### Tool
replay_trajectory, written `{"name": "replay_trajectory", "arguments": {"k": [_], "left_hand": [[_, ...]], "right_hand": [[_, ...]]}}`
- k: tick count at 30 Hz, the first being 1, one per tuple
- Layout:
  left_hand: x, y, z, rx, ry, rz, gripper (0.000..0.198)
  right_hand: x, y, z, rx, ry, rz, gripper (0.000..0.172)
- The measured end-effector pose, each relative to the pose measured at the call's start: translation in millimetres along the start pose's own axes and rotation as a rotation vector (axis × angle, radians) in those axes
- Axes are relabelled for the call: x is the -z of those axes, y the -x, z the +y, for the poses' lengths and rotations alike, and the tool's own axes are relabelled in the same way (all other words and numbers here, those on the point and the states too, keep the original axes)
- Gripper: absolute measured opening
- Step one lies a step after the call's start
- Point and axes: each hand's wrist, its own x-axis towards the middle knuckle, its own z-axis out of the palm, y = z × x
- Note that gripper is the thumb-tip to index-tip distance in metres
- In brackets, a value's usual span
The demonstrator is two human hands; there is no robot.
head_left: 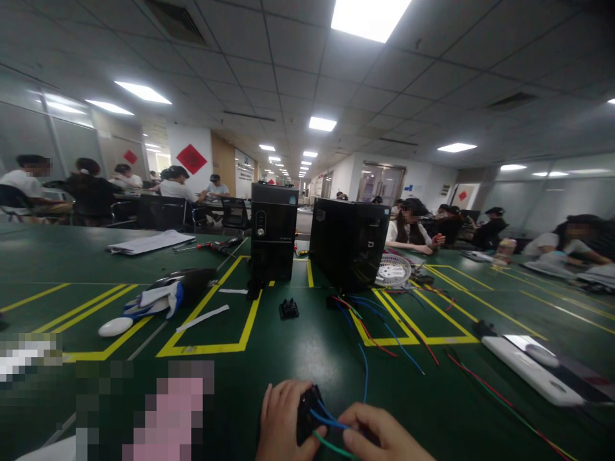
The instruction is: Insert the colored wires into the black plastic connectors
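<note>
At the near edge of the table, my left hand (283, 419) is wrapped around a small black plastic part (305, 416), its kind unclear. Blue wires (327, 419) come out of that part and run to my right hand (382, 432), whose thumb and fingers pinch them. A green wire (334, 445) passes below, under the right fingertips. My fingers hide much of the black part. Farther forward, a black plastic piece with upright prongs (289, 308) sits on the green table (307, 352). Loose red, blue and green wires (365, 323) spread out to its right.
Two black computer towers (273, 230) (348, 243) stand ahead. Left are gloves (161, 299), a white mouse-like object (115, 327) and papers (151, 241). On the right lie a white device (531, 371) and a round white grille (393, 271). Other people sit at tables beyond.
</note>
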Motion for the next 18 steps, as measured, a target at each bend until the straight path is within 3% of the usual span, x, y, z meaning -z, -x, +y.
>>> {"name": "replay_trajectory", "arguments": {"k": [3,6,10,18], "left_hand": [[4.8,0,6,0.005,0.023,-0.039,0.046],[6.9,0,10,-0.020,0.033,-0.065,0.047],[9.6,2,15,-0.089,0.050,-0.080,0.047],[9.2,4,17,-0.102,0.090,-0.060,0.046]], "right_hand": [[4,2,3,-0.071,-0.179,-0.057,0.036],[7,3,8,-0.139,-0.240,-0.107,0.025],[6,4,16,-0.099,-0.302,-0.223,0.023],[-2,6,10,-0.018,-0.178,-0.136,0.024]]}}
